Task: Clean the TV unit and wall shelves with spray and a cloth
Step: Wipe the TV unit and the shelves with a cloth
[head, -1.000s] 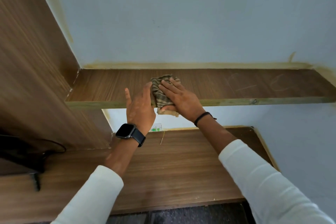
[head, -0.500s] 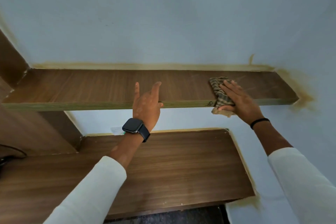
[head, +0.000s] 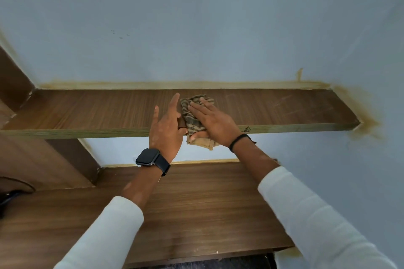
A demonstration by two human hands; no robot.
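Nearest us, two white sleeves (head: 102, 231) reach up and forward over the lower wooden counter (head: 207, 207), the broad top of the TV unit, which runs under both forearms. A dark cable or device (head: 8, 196) sits at its far left edge, too cropped to identify. Our left hand (head: 166, 133), with a black smartwatch (head: 150, 158) on the wrist, stands at the front lip of the wall shelf (head: 87, 111); its fingers (head: 175, 102) are straight and spread, holding nothing, the heel against the shelf edge, probably to steady us. Just beside it, touching or nearly so, our right hand (head: 212, 122), a black band (head: 239, 141) at the wrist, lies flat on the checked cloth (head: 192, 120). The fingers are extended and pressing down, while the thumb tucks under the cloth where it drapes over the front edge, so the pad stays put. The cloth sits about mid-shelf, partly on top, partly hanging off the lip. We judge this a wiping pass in progress. Faint scuffs (head: 284, 100) show further right on the shelf. Beyond, the pale blue wall (head: 196, 17) carries yellowish staining (head: 363, 120) along the shelf joint. No spray bottle is in view.
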